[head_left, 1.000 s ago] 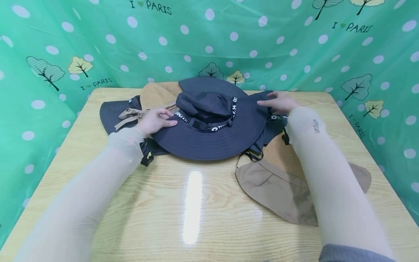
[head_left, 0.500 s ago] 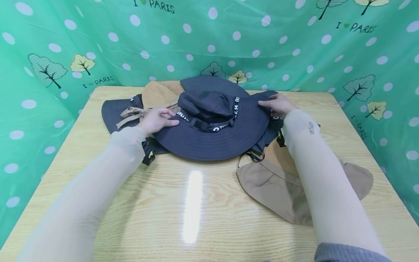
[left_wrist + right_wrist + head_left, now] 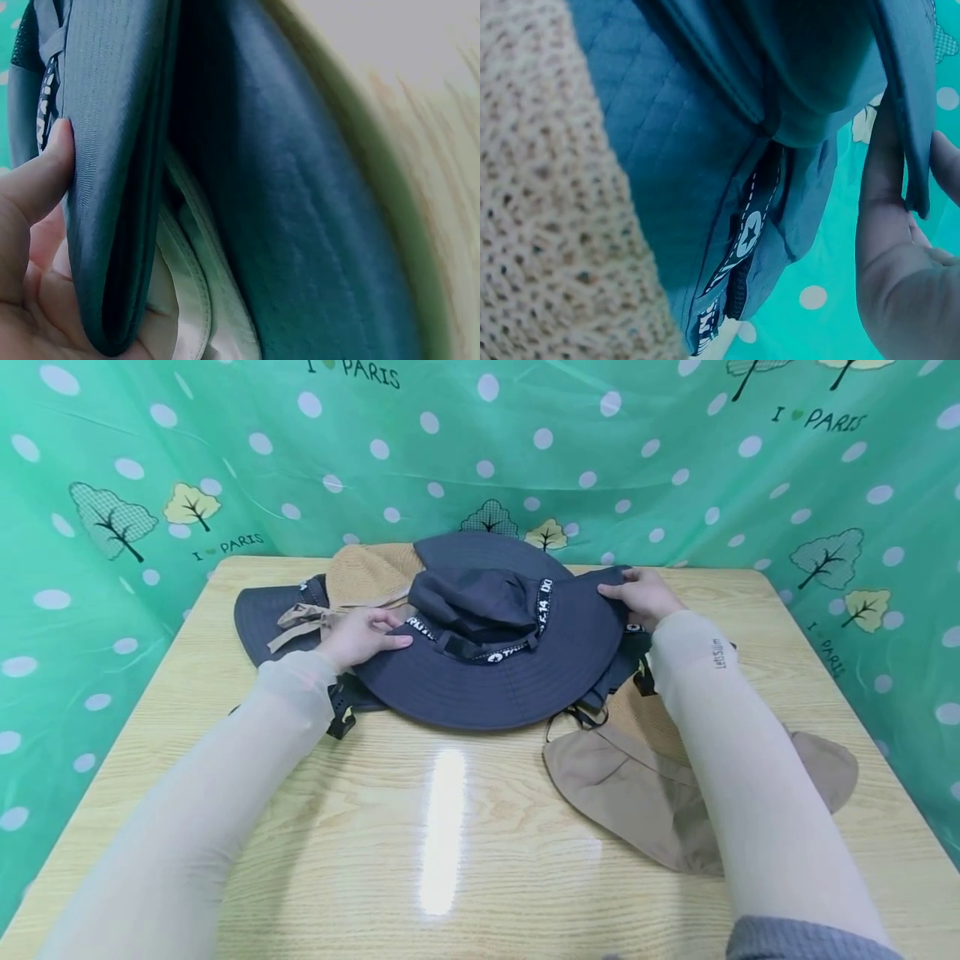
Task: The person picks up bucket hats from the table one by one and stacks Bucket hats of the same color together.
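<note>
A wide-brimmed navy sun hat [image 3: 480, 697] lies tilted on top of other hats, its crown crumpled and ringed by a black band with white lettering. My left hand [image 3: 358, 637] pinches the brim's left side, thumb on top; in the left wrist view the folded brim [image 3: 120, 187] lies between thumb and fingers. At the far right of the same brim, my right hand [image 3: 651, 597] pinches the edge. The right wrist view has fingers [image 3: 885, 195] behind the brim and the thumb in front of it.
Under and behind it are more navy hats [image 3: 258, 618] and a straw-coloured knit crown [image 3: 372, 572] with beige ties. A beige-brimmed hat [image 3: 630, 793] lies at the right, partly behind my right forearm. Black buckles [image 3: 341, 722] hang at the pile's front. A green polka-dot cloth [image 3: 480, 443] stands behind the wooden table [image 3: 360, 860].
My right thumb has shifted slightly to the right along the brim. Both hands keep hold of the navy sun hat, which has hardly moved.
</note>
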`<state>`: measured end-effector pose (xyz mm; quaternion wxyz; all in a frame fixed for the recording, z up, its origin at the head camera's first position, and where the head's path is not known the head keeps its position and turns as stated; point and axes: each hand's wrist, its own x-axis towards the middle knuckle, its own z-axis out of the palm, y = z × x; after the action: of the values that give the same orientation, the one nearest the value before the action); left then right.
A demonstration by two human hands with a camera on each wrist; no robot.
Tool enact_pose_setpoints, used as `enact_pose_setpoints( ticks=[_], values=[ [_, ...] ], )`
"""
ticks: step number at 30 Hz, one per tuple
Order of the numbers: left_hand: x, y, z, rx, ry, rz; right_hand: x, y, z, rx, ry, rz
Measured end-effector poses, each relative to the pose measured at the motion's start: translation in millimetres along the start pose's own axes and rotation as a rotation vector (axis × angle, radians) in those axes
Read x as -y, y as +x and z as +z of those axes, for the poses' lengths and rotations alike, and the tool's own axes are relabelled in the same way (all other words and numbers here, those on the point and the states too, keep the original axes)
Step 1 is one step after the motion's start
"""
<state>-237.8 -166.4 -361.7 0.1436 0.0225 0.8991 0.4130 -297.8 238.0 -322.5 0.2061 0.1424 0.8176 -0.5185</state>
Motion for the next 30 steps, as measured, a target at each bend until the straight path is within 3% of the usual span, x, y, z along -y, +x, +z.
enact_pose_setpoints(
  ticks=[5, 11, 18, 24, 30],
  values=[
    [3.0, -1.6, 2.2, 0.001, 0.055, 0.014, 0.5, -3.8, 6.3, -0.089, -0.059, -0.040],
    [7.8, -1.3, 6.3, -0.027, 0.067, 0.073, -1.1, -3.9, 15.1, -0.206, -0.261, -0.097],
    [3.9, -1.4, 8.1, -0.021, 0.129, 0.091, 2.4, -6.4, 17.6, -0.250, -0.443, -0.089],
    [5.6, 4.1, 9.0, -0.005, 0.151, 0.094, 2.6, -10.5, 16.2, -0.243, -0.408, -0.094],
    [8.4, 2.2, 7.0, -0.005, 0.127, 0.096, -1.8, -15.0, 8.5, -0.179, -0.219, -0.111]
  ],
)
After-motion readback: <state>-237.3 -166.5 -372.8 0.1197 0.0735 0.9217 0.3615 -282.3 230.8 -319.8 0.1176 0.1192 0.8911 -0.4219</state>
